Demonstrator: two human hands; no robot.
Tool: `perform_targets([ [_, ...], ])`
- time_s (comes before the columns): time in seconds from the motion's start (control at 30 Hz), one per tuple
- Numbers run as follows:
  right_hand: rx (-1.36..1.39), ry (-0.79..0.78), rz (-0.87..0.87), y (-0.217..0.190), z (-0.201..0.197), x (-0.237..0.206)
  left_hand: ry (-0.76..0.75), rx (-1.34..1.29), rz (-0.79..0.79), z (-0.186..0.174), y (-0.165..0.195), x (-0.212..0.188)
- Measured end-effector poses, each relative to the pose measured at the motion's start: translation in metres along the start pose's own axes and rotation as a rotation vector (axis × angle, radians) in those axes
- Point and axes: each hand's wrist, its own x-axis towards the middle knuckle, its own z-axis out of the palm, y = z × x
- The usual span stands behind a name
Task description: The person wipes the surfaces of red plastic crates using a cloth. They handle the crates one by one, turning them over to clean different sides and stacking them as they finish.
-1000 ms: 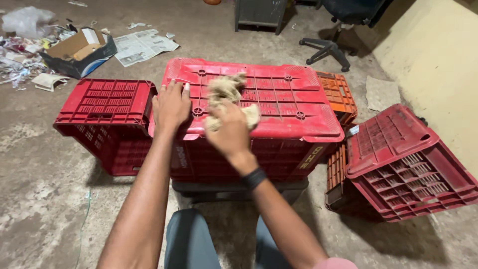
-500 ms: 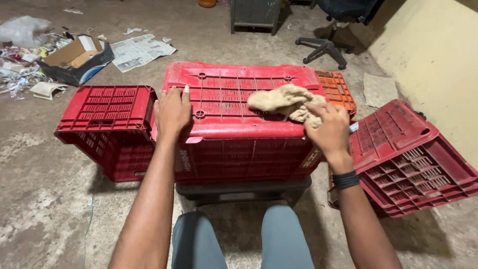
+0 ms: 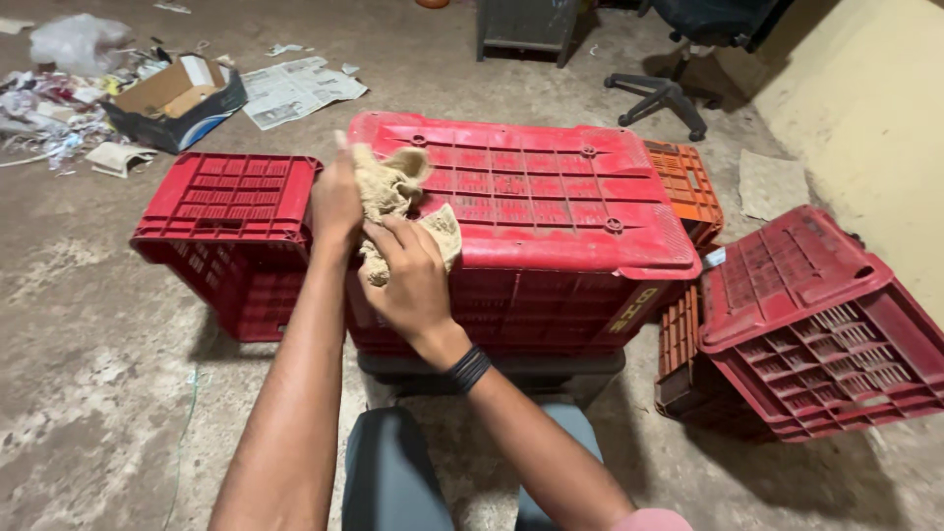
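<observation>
A large red plastic crate [image 3: 551, 197] lies upside down in front of me on a dark base. My right hand [image 3: 408, 280] presses a crumpled beige cloth [image 3: 393, 192] against the crate's near left corner. My left hand [image 3: 336, 202] rests on that left edge, beside the cloth and touching it. A dark band circles my right wrist.
A second red crate [image 3: 231, 231] stands at the left, a third red crate [image 3: 816, 324] tilts at the right, and an orange crate [image 3: 683, 187] sits behind. A cardboard box [image 3: 177, 98], newspaper and litter lie at the far left. An office chair base [image 3: 664, 93] is farther back.
My right hand has swept the cloth from the crate's right side across to its left corner, next to my left hand. The left hand has stayed on the left edge.
</observation>
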Motion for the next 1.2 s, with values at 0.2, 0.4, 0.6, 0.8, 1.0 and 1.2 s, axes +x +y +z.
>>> perform_targets([
  [0.2, 0.025, -0.159, -0.105, 0.008, -0.005, 0.014, 0.089, -0.751, -0.003, -0.017, -0.01, 0.01],
  [0.4, -0.092, -0.396, -0.155, 0.042, 0.047, 0.088, 0.258, -0.429, 0.293, -0.018, -0.009, 0.006],
  [0.6, -0.23, -0.418, 0.024, 0.086, 0.078, 0.16, 0.167, -0.204, 0.302, -0.011, 0.001, 0.0],
  [0.8, 0.06, -0.565, -0.109, 0.09, 0.101, 0.173, 0.235, -0.054, 0.365, -0.005, -0.012, 0.002],
  [1.0, 0.242, -0.691, -0.514, 0.082, 0.103, 0.168, 0.4, 0.3, 0.225, 0.006, -0.009, -0.007],
  [1.2, 0.065, -0.494, -0.369, 0.131, 0.081, 0.198, 0.281, 0.276, 0.155, 0.006, 0.001, -0.008],
])
